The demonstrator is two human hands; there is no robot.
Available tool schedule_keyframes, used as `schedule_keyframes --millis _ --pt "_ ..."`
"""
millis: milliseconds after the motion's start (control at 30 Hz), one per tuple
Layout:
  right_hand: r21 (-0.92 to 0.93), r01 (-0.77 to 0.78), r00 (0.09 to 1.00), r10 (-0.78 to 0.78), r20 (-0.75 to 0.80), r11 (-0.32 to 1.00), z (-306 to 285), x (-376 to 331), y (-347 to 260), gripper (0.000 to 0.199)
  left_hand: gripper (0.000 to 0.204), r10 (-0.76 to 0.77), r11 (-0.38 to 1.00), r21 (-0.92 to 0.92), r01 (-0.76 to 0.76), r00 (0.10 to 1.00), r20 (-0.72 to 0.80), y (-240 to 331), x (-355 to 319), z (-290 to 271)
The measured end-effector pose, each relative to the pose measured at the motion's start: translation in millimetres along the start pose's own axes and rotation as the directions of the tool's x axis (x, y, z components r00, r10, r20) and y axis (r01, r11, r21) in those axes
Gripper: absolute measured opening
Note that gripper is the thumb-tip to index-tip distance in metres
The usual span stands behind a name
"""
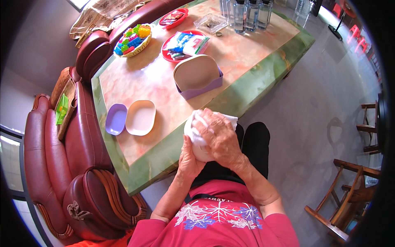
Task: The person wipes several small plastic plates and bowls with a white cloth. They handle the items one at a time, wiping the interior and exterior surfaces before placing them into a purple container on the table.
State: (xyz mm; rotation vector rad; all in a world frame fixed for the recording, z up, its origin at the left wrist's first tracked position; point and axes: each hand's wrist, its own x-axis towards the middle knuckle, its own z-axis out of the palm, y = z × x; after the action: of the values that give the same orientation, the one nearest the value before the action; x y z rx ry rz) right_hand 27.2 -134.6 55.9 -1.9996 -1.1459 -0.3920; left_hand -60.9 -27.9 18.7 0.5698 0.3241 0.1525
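Over the near edge of the table, my left hand (190, 158) grips a pale, rounded container (202, 154) from its left side. A white cloth (229, 120) is bunched under my right hand (222, 138), whose bent fingers press it against the container's top. Most of the container is hidden by the cloth and my hands, so its full shape does not show. Just beyond my hands stands a purple holder (201, 89) with a beige rounded piece (196, 73) upright in it. To the left, a small purple tray (116, 119) sits beside a cream tray (141, 117).
The marble-look table (164, 142) has a green border. Farther back are a basket of colourful blocks (133, 40), red plates of packets (164, 51), a glass ashtray (211, 23) and several clear bottles (240, 18). A red leather sofa (84, 123) lines the left; wooden chairs (345, 197) stand right.
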Motion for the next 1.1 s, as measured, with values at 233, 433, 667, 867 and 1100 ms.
schedule_keyframes --millis 233,433,667,867,1100 --pt "0.034 0.194 0.977 -0.196 0.078 0.98 0.5 -33.3 -18.4 0.026 0.059 -0.129 0.935 -0.309 0.173 0.979 0.158 12.5 3.2 -3.8" --pt "-0.041 0.084 0.996 -0.085 -0.03 0.996 -6.9 -53.0 3.0 0.028 0.052 -0.019 0.993 -0.117 0.014 0.999 -0.04 12.4 6.4 12.0" --pt "-0.029 0.104 0.992 -0.106 -0.073 0.994 -19.2 -53.1 -1.3 0.04 0.048 -0.058 0.975 -0.212 0.061 0.998 0.017 17.6 8.2 22.1" --pt "-0.138 0.195 0.944 -0.224 -0.243 0.971 -27.1 -46.5 29.8 0.042 0.045 -0.202 0.966 -0.159 0.206 0.978 0.043 22.1 3.6 32.3" --pt "0.57 -0.432 0.776 0.61 -0.16 0.699 -40.1 -42.7 40.8 0.03 0.04 0.33 0.687 0.696 -0.209 0.943 -0.043 23.1 -4.0 19.0"
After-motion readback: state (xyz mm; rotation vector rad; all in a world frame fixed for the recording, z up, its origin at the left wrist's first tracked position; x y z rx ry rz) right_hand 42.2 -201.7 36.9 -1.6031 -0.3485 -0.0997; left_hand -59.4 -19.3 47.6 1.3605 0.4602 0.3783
